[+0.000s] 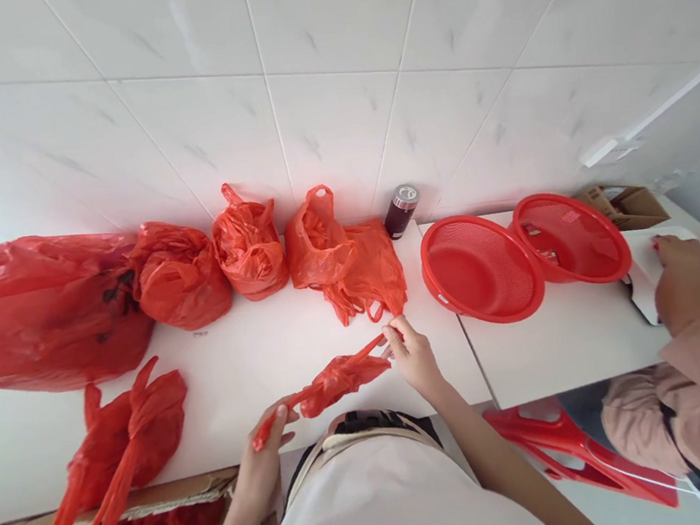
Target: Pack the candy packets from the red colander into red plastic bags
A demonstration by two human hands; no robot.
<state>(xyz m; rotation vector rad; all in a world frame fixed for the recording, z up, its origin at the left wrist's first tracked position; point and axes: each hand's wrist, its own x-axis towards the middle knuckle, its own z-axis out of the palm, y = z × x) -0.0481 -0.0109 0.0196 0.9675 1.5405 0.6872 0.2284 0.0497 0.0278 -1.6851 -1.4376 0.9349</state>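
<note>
1) Gripping one end of a bunched red bag (pixel 342 382) under the thumb of the left hand (pixel 265 442)
2) Pinching the other end in the right hand (pixel 415 358)
3) Stretched between both, near the front edge of the white table (pixel 225 351)
4) Just beyond the right hand, flat red bags (pixel 376 259)
5) Behind, along the tiled wall (pixel 333 107), filled bags (pixel 178 279) and a dark tumbler (pixel 400 218)
6) Farther right, red baskets (pixel 488 305)
</note>
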